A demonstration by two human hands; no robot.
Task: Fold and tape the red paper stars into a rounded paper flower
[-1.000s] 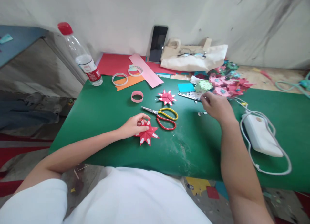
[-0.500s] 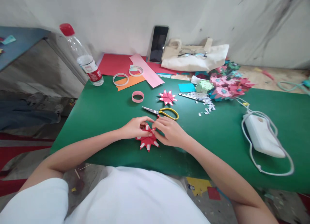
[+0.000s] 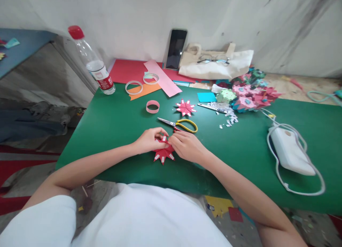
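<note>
A red folded paper star [image 3: 164,155], with white tape strips on its points, is held just above the near side of the green table. From the left, my left hand [image 3: 150,140] grips it between thumb and fingers. My right hand [image 3: 186,145] pinches at its upper right edge, fingers closed; the fingertips hide that part of the star. Just beyond my hands lie scissors [image 3: 178,124] with yellow and red handles. A second red paper star [image 3: 185,107] with white strips rests past them, beside a box cutter [image 3: 211,107].
Tape rolls [image 3: 152,107], coloured paper sheets [image 3: 125,71] and a water bottle [image 3: 103,79] stand left of centre. A phone [image 3: 176,49] leans on the wall near a cloth bag [image 3: 213,70]. Paper flowers [image 3: 245,95], white scraps [image 3: 229,121] and a corded white device [image 3: 291,150] are to the right.
The star has turned a little between my fingers and sits slightly higher. My right fingers have drawn together at its edge. The view has shifted slightly.
</note>
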